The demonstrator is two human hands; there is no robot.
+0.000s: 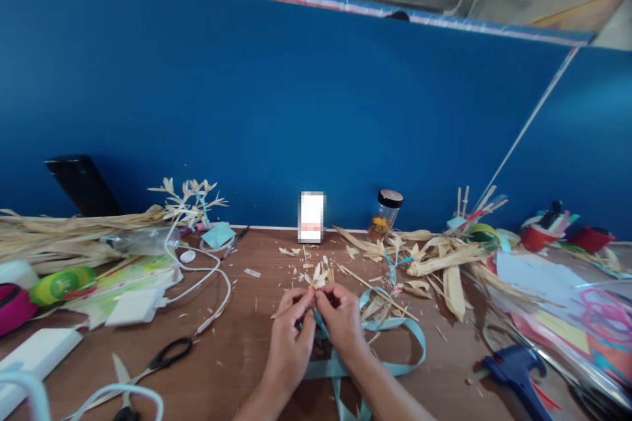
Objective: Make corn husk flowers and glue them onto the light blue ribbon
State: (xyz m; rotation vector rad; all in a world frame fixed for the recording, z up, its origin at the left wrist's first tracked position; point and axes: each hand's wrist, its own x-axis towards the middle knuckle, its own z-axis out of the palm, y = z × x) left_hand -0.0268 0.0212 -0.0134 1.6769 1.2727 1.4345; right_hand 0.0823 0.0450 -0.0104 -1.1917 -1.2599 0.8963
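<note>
Both hands meet over the middle of the table, pinching the base of a small pale corn husk flower (320, 276). My left hand (292, 325) has thumb and forefinger pressed at the flower's base. From the other side, my right hand (342, 316) closes on the same spot. A light blue ribbon (402, 368) hangs from between the fingers and loops over the table under the right wrist. The stem is mostly hidden by the fingers. Husk scraps (293, 251) lie just beyond the hands.
Scissors (148, 368) lie at the left, near a white cable (227, 283) and power bank (133, 306). A lit phone (311, 217) stands against the blue partition (316, 99). Right of it are a jar (385, 214), dried husks (454, 270) and a blue glue gun (518, 368).
</note>
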